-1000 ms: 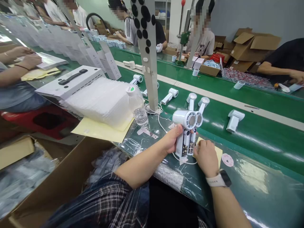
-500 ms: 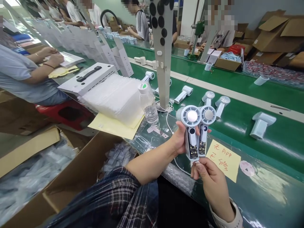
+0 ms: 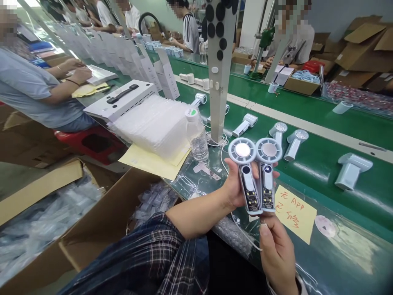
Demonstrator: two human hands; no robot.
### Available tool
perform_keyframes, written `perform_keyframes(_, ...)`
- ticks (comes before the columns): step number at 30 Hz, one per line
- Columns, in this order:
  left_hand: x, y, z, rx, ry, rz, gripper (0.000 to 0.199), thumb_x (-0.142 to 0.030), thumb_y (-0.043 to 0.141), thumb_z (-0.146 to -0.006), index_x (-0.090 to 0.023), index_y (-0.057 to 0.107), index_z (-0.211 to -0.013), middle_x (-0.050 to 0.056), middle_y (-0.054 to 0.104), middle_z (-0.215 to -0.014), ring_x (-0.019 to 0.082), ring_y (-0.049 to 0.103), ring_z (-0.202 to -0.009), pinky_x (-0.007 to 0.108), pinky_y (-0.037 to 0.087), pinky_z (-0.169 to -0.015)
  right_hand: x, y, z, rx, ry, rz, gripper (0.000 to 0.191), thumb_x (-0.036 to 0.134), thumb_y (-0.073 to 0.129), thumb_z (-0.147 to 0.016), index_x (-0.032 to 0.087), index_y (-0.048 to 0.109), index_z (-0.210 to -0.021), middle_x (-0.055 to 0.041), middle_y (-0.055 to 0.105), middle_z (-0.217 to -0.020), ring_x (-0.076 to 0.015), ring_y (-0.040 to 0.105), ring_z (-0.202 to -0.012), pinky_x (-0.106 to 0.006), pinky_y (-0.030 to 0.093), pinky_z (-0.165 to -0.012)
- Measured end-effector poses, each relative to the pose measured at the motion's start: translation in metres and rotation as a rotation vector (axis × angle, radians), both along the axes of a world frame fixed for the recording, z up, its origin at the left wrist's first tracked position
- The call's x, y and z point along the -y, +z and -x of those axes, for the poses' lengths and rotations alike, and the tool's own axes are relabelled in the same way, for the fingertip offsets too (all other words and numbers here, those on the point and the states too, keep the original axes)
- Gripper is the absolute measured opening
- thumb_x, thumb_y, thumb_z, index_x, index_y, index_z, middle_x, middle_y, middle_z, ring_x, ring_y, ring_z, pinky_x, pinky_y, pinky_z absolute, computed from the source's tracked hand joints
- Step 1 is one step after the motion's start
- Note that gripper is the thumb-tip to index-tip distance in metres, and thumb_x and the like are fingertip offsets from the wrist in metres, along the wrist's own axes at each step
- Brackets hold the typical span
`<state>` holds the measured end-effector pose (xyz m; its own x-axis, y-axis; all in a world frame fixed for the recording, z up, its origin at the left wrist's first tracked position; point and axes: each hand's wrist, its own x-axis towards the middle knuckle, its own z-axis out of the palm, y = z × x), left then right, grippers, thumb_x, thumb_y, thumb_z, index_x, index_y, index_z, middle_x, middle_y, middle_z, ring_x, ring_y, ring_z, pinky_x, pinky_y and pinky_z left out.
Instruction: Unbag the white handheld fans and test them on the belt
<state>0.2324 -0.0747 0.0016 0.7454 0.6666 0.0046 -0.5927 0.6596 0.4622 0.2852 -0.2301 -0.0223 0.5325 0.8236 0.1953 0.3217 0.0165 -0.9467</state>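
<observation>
Surface (image 3: 328, 262) spans centre to lower right; a carton (image 3: 110, 213) sits lower left. A white stack (image 3: 150, 127) lies left of centre, a bottle (image 3: 198, 141) beside it. Right of centre, the left hand (image 3: 236, 187) wraps its fingers round two fans (image 3: 248, 178), side by side. Below, the right hand (image 3: 278, 250) bunches its fingers near their lower ends; whether they pinch anything, I cannot tell. A yellow note (image 3: 296, 213) lies rightward.

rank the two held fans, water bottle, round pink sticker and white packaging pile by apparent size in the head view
1. White packaging pile
2. Lit-display fan and dark-display fan, too alike to rank
3. Water bottle
4. Round pink sticker
</observation>
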Motion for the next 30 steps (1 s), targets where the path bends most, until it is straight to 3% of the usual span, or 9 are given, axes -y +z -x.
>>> perform_keyframes(5, -0.002, 0.002, 0.004, 0.041, -0.019, -0.071, 0.086, -0.099, 0.077, -0.042, -0.016, 0.06, -0.057, 0.011, 0.076, -0.105, 0.024, 0.073, -0.089, 0.034, 0.06, -0.076, 0.0, -0.002, 0.003, -0.178, -0.068, 0.056, 0.043, 0.056, 0.061, -0.102, 0.021, 0.063, -0.078, 0.0007, 0.057, -0.06, -0.015, 0.057, -0.059, -0.026, 0.046, -0.06)
perform_keyframes(9, 0.005, -0.006, 0.0, 0.011, 0.025, -0.239, 0.091, -0.106, 0.069, -0.041, -0.017, 0.062, -0.056, 0.014, 0.076, -0.087, 0.022, 0.069, -0.073, 0.032, 0.056, -0.067, -0.001, -0.005, 0.012, -0.447, -0.111, -0.002, 0.044, 0.053, 0.061, -0.104, 0.022, 0.055, -0.074, 0.0058, 0.044, -0.049, -0.0118, 0.05, -0.048, -0.025, 0.04, -0.054)
perform_keyframes(13, 0.011, -0.017, -0.004, -0.032, 0.102, -0.289, 0.092, -0.109, 0.063, -0.044, -0.017, 0.062, -0.056, 0.016, 0.077, -0.094, 0.023, 0.069, -0.079, 0.034, 0.056, -0.074, -0.008, -0.008, 0.018, -0.569, -0.139, -0.062, 0.043, 0.052, 0.062, -0.104, 0.022, 0.053, -0.075, 0.0075, 0.042, -0.047, -0.0105, 0.045, -0.045, -0.025, 0.041, -0.053)
perform_keyframes(17, 0.009, -0.021, -0.006, -0.054, 0.091, -0.293, 0.095, -0.111, 0.06, -0.039, -0.018, 0.058, -0.053, 0.016, 0.076, -0.091, 0.029, 0.072, -0.089, 0.036, 0.058, -0.076, -0.005, -0.008, 0.012, -0.43, -0.131, 0.033, 0.043, 0.058, 0.06, -0.102, 0.021, 0.058, -0.081, 0.0012, 0.057, -0.064, -0.0147, 0.056, -0.061, -0.026, 0.047, -0.06)
perform_keyframes(21, 0.0, -0.004, 0.001, 0.01, 0.117, -0.238, 0.091, -0.106, 0.067, -0.048, -0.016, 0.062, -0.063, 0.014, 0.076, -0.105, 0.031, 0.074, -0.097, 0.036, 0.061, -0.077, 0.012, -0.01, -0.001, -0.081, 0.032, 0.025, 0.038, 0.05, 0.058, -0.104, 0.021, 0.062, -0.079, -0.0088, 0.071, -0.101, -0.0216, 0.067, -0.092, -0.032, 0.055, -0.079)
perform_keyframes(25, -0.015, 0.016, 0.033, -0.054, 0.313, -0.231, 0.076, -0.093, 0.074, -0.065, -0.018, 0.064, -0.073, 0.009, 0.074, -0.102, 0.029, 0.074, -0.104, 0.04, 0.062, -0.091, 0.006, -0.022, -0.077, 0.247, 0.183, 0.262, 0.037, 0.055, 0.064, -0.096, 0.023, 0.068, -0.078, -0.0121, 0.064, -0.14, -0.0354, 0.056, -0.133, -0.053, 0.046, -0.112)
perform_keyframes(26, -0.019, 0.016, 0.044, -0.07, 0.326, -0.264, 0.074, -0.091, 0.074, -0.068, -0.018, 0.064, -0.074, 0.008, 0.073, -0.099, 0.029, 0.073, -0.106, 0.04, 0.062, -0.093, 0.0, -0.025, -0.112, 0.289, 0.096, 0.329, 0.036, 0.058, 0.065, -0.092, 0.023, 0.07, -0.081, -0.0142, 0.064, -0.139, -0.0385, 0.053, -0.138, -0.059, 0.041, -0.115)
perform_keyframes(28, -0.024, 0.01, 0.067, -0.075, 0.273, -0.342, 0.072, -0.09, 0.071, -0.073, -0.018, 0.064, -0.074, 0.009, 0.071, -0.094, 0.031, 0.072, -0.108, 0.041, 0.061, -0.094, -0.012, -0.027, -0.191, 0.385, -0.391, 0.391, 0.037, 0.059, 0.069, -0.083, 0.022, 0.071, -0.079, -0.0195, 0.064, -0.129, -0.0423, 0.049, -0.139, -0.062, 0.041, -0.112)
perform_keyframes(30, -0.025, -0.001, 0.089, -0.057, 0.176, -0.384, 0.073, -0.091, 0.067, -0.076, -0.018, 0.064, -0.074, 0.009, 0.068, -0.087, 0.031, 0.071, -0.104, 0.04, 0.06, -0.091, -0.024, -0.026, -0.263, 0.397, -0.624, 0.419, 0.033, 0.05, 0.07, -0.082, 0.017, 0.072, -0.085, -0.0302, 0.049, -0.143, -0.0491, 0.037, -0.145, -0.067, 0.037, -0.109)
